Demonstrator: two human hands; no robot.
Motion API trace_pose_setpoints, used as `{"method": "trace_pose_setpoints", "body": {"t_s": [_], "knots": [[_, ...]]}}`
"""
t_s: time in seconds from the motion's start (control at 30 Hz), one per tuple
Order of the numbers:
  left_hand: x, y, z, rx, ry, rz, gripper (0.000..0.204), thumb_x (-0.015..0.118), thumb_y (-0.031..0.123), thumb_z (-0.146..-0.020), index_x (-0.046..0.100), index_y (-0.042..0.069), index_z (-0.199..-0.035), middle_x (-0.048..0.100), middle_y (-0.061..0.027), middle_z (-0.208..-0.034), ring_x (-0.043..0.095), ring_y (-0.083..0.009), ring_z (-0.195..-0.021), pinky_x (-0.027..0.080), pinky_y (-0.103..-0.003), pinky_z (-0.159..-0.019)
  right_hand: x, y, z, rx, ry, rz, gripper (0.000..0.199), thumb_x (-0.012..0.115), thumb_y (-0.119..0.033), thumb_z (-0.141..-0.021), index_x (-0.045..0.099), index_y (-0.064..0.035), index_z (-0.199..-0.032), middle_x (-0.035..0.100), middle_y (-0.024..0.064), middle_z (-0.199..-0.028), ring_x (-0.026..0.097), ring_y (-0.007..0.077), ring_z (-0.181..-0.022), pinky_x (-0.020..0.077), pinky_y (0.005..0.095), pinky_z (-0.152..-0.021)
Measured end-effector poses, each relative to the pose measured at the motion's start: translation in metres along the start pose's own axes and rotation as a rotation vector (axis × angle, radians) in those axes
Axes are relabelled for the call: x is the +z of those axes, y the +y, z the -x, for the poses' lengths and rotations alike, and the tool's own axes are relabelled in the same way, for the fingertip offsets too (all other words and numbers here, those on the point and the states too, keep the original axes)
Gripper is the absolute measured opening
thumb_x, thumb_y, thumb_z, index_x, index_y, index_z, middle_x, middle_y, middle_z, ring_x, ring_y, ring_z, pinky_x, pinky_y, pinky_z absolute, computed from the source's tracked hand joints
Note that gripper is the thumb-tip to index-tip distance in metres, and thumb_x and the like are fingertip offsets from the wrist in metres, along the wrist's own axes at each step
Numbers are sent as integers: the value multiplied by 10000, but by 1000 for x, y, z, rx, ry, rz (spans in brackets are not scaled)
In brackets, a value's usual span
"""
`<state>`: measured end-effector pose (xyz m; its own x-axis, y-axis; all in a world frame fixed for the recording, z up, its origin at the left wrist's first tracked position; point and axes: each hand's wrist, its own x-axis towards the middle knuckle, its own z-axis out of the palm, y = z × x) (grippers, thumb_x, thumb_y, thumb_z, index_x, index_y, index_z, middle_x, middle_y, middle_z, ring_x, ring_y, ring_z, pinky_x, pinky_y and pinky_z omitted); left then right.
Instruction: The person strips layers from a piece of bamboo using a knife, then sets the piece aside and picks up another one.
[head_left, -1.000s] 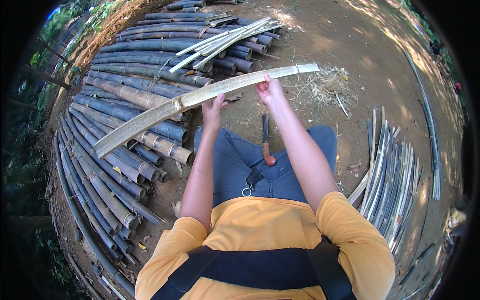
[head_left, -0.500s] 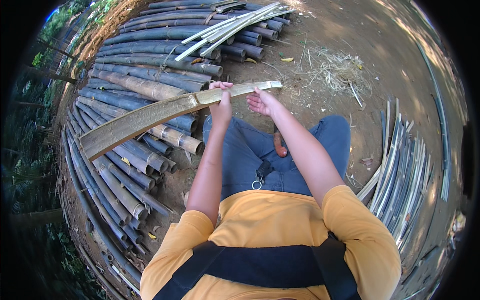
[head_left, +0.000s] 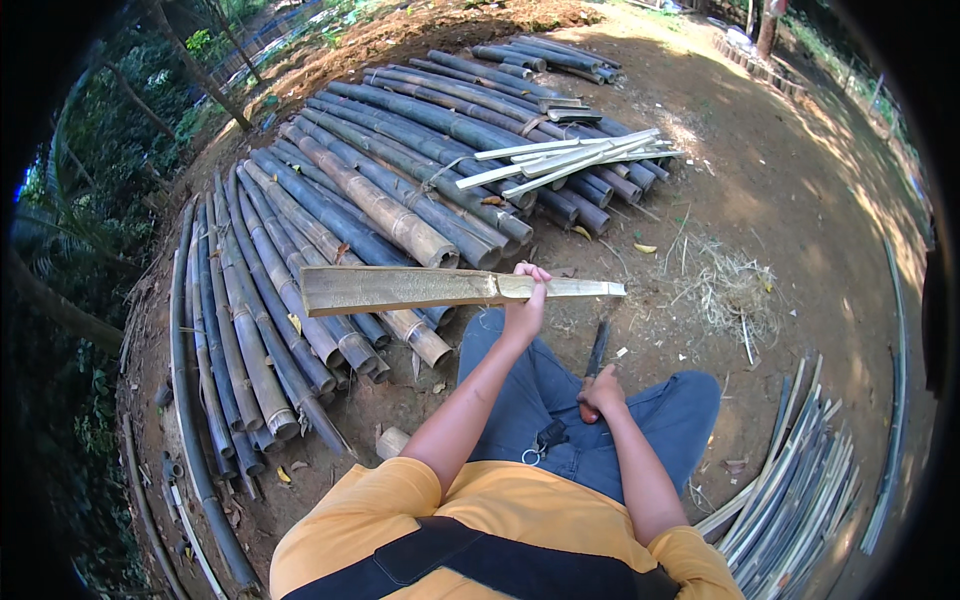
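Observation:
My left hand is closed round a split length of bamboo, near its narrower right end. The piece lies almost level in front of me, its pale hollow inner face showing and a node close to my grip. Over my lap, my right hand grips the brown wooden handle of a large knife. Its dark blade points away from me, between my knees. Part of the handle is covered by my fingers.
Rows of bamboo poles fill the ground ahead and left. Pale split strips rest on them. Shavings lie on the dirt at right, with a bundle of thin strips nearer me. A long pole lies far right.
My right hand has left the bamboo's narrow end and dropped to my lap, taking hold of the knife's handle. The bamboo has turned more level in my left hand. The view has tilted up.

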<state>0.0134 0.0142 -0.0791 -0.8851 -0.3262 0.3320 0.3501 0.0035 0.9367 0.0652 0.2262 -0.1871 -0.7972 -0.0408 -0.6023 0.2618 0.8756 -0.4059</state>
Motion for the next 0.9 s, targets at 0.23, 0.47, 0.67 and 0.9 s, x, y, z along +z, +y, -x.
{"method": "trace_pose_setpoints", "body": {"t_s": [0.23,0.47,0.67,0.9], "knots": [[2,9,-4,26,-10,-74,145,474,-6,-834,436,77,-946,579,-67,-980,553,-157,-943,440,-305,-873,33,35,-52,65,58,-121,1152,936,-349,-587,220,151,-1338,651,279,-1139,679,345,-1043,561,407,-855],[-7,7,-19,-46,-134,6,179,483,9,-845,423,125,-967,567,-34,-1019,543,-139,-991,501,-308,-761,15,53,-82,120,-240,-594,626,780,-242,-683,473,23,-1160,658,189,-975,680,303,-828,586,435,-676],[-28,10,-6,-142,-91,16,163,478,10,-851,425,125,-952,566,-30,-1009,537,-129,-949,488,-301,-756,-41,48,-65,265,-329,-1333,146,543,-199,-766,465,-79,-792,473,41,-600,471,181,-496,402,293,-418],[-23,18,11,-67,-22,-11,155,486,-5,-804,442,77,-929,576,-57,-969,553,-150,-980,420,-282,-878,-71,47,-12,87,118,-914,66,584,-77,-805,531,-52,-776,515,12,-592,482,108,-451,443,276,-419]]}}
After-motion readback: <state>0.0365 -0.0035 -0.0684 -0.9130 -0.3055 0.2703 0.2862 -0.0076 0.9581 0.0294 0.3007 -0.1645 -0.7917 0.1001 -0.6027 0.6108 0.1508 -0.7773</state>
